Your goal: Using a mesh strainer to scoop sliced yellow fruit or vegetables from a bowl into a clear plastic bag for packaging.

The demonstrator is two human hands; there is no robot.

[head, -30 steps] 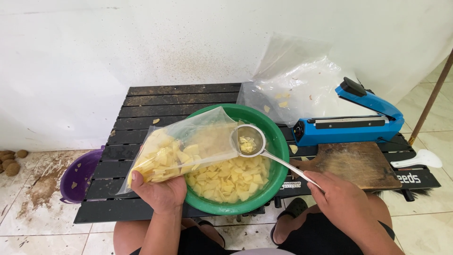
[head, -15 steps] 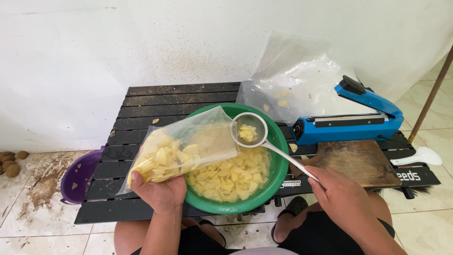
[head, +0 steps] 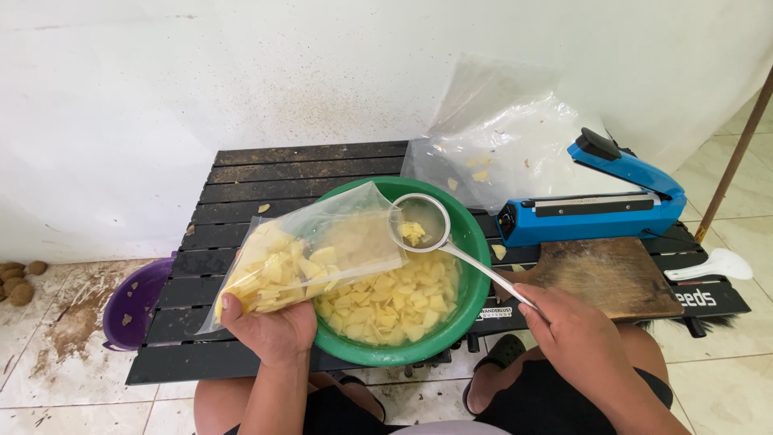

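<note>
Clear bag (head: 310, 258) of yellow chips, ladle (head: 423, 224) at its mouth.
My left hand (head: 270, 329) grips the bag; right hand (head: 568, 326) clasps the ladle handle over the green bowl (head: 467, 242).

The clear bag (head: 310, 258) is lying tilted over the green bowl's (head: 471, 266) left rim, its open mouth pointing right, its lower end bulging with pale yellow slices. The left hand (head: 270, 330) is gripping it from beneath at the lower edge. The metal strainer (head: 421, 223) is hovering right at the bag's mouth, carrying a few slices in its round basket, its long handle running down-right into the closed right hand (head: 564, 322). More slices (head: 394, 302) are filling the bowl, which is sitting on the black slatted table.
</note>
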